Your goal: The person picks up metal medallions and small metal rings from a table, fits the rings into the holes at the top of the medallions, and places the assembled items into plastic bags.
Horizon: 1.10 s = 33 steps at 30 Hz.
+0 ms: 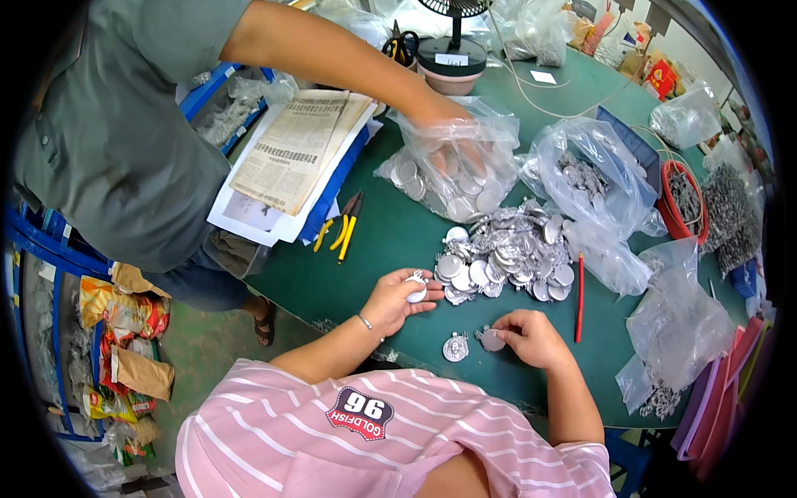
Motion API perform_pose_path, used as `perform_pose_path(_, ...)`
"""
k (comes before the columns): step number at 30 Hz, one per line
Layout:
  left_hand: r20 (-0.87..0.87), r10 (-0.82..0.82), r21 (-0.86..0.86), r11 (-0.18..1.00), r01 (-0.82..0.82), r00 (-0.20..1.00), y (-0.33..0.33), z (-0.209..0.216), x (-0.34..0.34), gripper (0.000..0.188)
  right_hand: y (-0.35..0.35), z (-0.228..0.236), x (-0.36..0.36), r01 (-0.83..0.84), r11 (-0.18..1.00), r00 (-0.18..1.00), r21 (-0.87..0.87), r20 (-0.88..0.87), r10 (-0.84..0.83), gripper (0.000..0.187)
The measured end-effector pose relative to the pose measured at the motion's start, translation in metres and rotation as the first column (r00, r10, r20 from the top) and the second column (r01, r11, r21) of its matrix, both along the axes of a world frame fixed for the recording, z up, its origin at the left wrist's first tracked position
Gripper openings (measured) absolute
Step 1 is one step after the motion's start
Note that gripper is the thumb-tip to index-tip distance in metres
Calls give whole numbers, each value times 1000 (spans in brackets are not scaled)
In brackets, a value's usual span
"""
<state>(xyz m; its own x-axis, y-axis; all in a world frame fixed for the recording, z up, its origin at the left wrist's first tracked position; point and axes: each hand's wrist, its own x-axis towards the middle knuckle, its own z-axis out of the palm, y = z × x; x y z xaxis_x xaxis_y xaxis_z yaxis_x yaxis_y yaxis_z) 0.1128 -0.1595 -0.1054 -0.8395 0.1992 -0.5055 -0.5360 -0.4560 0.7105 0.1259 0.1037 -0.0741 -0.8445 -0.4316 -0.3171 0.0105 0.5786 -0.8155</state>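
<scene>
My left hand (397, 300) is shut on a small round silver disc (417, 290) just above the green table (390, 228). My right hand (531, 336) pinches another small silver metal piece (491, 339) against the tabletop. Between my hands lies one round silver medallion (455, 348). Just beyond my hands is a heap of silver discs (506, 249). A second person in a grey-green shirt reaches a hand (455, 145) into a clear plastic bag of discs (432, 178) farther back.
A red pen (579, 299) lies right of the heap. Yellow-handled pliers (340, 228) and a folded newspaper (299, 149) sit at the left. Clear bags of metal parts (589, 178), a red bowl (682, 199), a desk fan base (452, 58) and scissors (401, 43) stand behind.
</scene>
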Motion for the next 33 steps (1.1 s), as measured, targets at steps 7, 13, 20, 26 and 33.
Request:
perform_pose_path(7, -8, -2, -21, 1000, 2, 1000, -1, 0, 3, 25, -9, 4, -3, -59, 995, 988, 80, -138, 69, 16)
perform_pose_path(13, -9, 9, -44, 999, -10, 1000, -1, -3, 1, 24, -64, 47, -55, 105, 994, 660, -8, -747, -76, 39)
perform_pose_path(20, -46, 6, -30, 1000, -8, 999, -1, -4, 6, 25, -95, 0, -124, 265, 894, 499, 361, -845, 193, 45)
perform_pose_path(26, -53, 6, -29, 1000, -8, 999, -1, -2, 4, 23, -89, 0, -115, 212, 932, 535, 293, -833, 140, 41)
perform_pose_path(33, -73, 12, -36, 999, -14, 997, -2, -7, 4, 25, -13, 21, -82, 212, 976, 474, 44, -878, -63, 21)
